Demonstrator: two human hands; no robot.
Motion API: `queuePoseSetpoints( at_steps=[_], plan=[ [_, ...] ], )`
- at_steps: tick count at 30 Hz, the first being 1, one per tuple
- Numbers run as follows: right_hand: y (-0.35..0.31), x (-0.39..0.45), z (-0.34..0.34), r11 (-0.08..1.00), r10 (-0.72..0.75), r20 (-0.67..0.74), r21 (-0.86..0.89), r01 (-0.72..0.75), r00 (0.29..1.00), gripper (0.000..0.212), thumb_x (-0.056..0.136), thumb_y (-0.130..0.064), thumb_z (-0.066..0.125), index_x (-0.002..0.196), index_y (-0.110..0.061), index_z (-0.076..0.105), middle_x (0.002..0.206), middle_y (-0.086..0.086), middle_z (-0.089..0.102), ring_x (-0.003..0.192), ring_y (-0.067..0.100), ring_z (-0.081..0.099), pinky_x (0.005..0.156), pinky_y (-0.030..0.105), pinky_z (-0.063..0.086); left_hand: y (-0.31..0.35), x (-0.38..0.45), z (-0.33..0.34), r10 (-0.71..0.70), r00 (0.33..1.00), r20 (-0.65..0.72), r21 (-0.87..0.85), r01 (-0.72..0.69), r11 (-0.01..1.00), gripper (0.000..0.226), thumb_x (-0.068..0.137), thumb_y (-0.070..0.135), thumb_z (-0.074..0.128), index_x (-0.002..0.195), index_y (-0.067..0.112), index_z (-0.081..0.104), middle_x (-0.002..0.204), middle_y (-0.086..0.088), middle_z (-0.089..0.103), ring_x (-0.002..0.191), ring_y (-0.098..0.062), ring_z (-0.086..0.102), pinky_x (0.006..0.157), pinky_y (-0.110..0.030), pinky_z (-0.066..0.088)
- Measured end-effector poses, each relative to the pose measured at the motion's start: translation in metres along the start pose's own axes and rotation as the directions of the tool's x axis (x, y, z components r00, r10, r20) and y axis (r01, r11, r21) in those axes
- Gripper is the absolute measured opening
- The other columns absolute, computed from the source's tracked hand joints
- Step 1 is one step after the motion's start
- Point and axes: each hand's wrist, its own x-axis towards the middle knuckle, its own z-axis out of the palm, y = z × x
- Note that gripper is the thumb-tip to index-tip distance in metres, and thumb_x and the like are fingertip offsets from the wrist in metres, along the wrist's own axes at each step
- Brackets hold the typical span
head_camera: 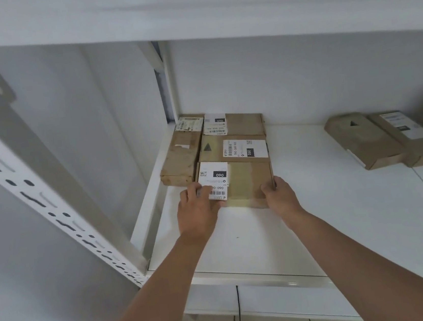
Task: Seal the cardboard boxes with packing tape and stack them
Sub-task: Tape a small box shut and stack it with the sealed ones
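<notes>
A flat cardboard box with a white label and clear tape over its top lies on the white shelf. My left hand holds its near left corner, fingers over the label. My right hand grips its near right corner. Behind it lie two more labelled boxes in a row, the middle box and the far box. A longer brown box sits along their left side.
Two more flat boxes lie at the right of the shelf. A white perforated upright stands at the left, and the shelf above hangs low overhead. Black cables hang below the shelf's front edge.
</notes>
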Motion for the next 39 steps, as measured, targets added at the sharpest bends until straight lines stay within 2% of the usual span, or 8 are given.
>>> queuePoseSetpoints(
  at_steps=[4, 9, 14, 17, 23, 29, 35, 39],
  plan=[
    [0.002, 0.002, -0.002, 0.998, -0.016, -0.005, -0.053, 0.015, 1.000, 0.022, 0.096, -0.024, 0.053, 0.104, -0.006, 0.060, 0.112, 0.012, 0.060, 0.091, 0.025, 0.060, 0.073, 0.031, 0.046, 0.004, -0.005, 0.003, -0.038, 0.999, -0.019, -0.021, 0.038, 0.999, 0.046, 0.083, 0.037, 0.075, 0.122, 0.016, 0.064, 0.130, -0.006, 0.050, 0.123, -0.029, 0.042, 0.102, -0.040, 0.032],
    [0.001, -0.003, -0.021, 0.999, 0.036, 0.054, -0.021, -0.035, 0.998, 0.059, 0.096, -0.040, 0.055, 0.146, -0.012, 0.041, 0.135, 0.007, 0.054, 0.122, 0.028, 0.055, 0.105, 0.042, 0.043, 0.028, 0.002, -0.006, -0.223, 0.974, 0.033, -0.088, 0.225, 0.970, 0.037, 0.090, 0.032, 0.062, 0.124, 0.016, 0.063, 0.138, -0.004, 0.046, 0.136, -0.028, 0.028, 0.112, -0.042, 0.017],
    [0.009, -0.020, -0.075, 0.956, 0.012, 0.038, 0.293, -0.023, 0.999, 0.013, 0.096, -0.028, 0.058, 0.102, -0.019, 0.065, 0.109, 0.003, 0.066, 0.104, 0.021, 0.063, 0.098, 0.040, 0.049, 0.068, 0.002, -0.006, -0.136, 0.990, 0.046, -0.369, 0.143, 0.918, 0.027, 0.094, 0.019, 0.059, 0.120, 0.013, 0.065, 0.128, -0.005, 0.058, 0.124, -0.025, 0.048, 0.106, -0.033, 0.034],
    [0.020, -0.036, -0.121, 0.939, -0.037, 0.019, 0.341, 0.029, 0.999, 0.011, 0.097, -0.018, 0.056, 0.094, -0.014, 0.066, 0.098, 0.011, 0.070, 0.084, 0.022, 0.067, 0.082, 0.034, 0.053, 0.112, -0.002, -0.005, -0.016, 0.968, 0.250, -0.493, 0.141, 0.859, 0.019, 0.099, 0.018, 0.055, 0.114, 0.013, 0.066, 0.108, 0.000, 0.066, 0.099, -0.014, 0.062, 0.087, -0.016, 0.047],
    [0.088, -0.062, -0.225, 0.975, -0.222, 0.018, -0.028, 0.222, 0.975, 0.016, 0.096, -0.021, 0.055, 0.085, -0.029, 0.063, 0.089, -0.006, 0.069, 0.082, 0.019, 0.068, 0.079, 0.031, 0.052, 0.220, -0.027, 0.026, 0.161, 0.906, 0.392, -0.390, 0.006, 0.921, 0.017, 0.100, 0.024, 0.056, 0.112, 0.017, 0.065, 0.097, 0.012, 0.059, 0.090, -0.009, 0.056, 0.064, 0.001, 0.035],
    [0.164, -0.087, -0.355, 0.954, -0.275, -0.036, -0.131, 0.268, 0.961, 0.010, 0.097, -0.024, 0.053, 0.094, -0.024, 0.063, 0.086, -0.010, 0.065, 0.082, 0.015, 0.064, 0.077, 0.029, 0.050, 0.350, -0.075, 0.077, 0.265, 0.876, 0.402, -0.259, -0.169, 0.951, 0.022, 0.099, 0.028, 0.056, 0.117, 0.017, 0.064, 0.108, 0.004, 0.065, 0.098, -0.019, 0.062, 0.092, -0.032, 0.049],
    [0.215, -0.095, -0.469, 0.917, -0.327, -0.120, -0.279, 0.284, 0.937, 0.016, 0.098, -0.026, 0.054, 0.101, -0.015, 0.065, 0.068, -0.015, 0.055, 0.066, 0.008, 0.052, 0.065, 0.027, 0.038, 0.466, -0.111, 0.114, 0.323, 0.842, 0.432, -0.236, -0.240, 0.942, 0.025, 0.100, 0.031, 0.052, 0.119, 0.019, 0.063, 0.112, 0.007, 0.063, 0.098, -0.015, 0.060, 0.090, -0.033, 0.050],
    [0.226, -0.082, -0.512, 0.899, -0.362, -0.137, -0.315, 0.306, 0.922, 0.019, 0.098, -0.027, 0.052, 0.103, -0.014, 0.064, 0.077, -0.006, 0.066, 0.076, 0.017, 0.062, 0.072, 0.034, 0.051, 0.512, -0.106, 0.135, 0.328, 0.833, 0.445, -0.215, -0.257, 0.942, 0.025, 0.099, 0.032, 0.051, 0.119, 0.021, 0.062, 0.114, 0.007, 0.063, 0.097, -0.013, 0.059, 0.088, -0.030, 0.048]
  ],
)
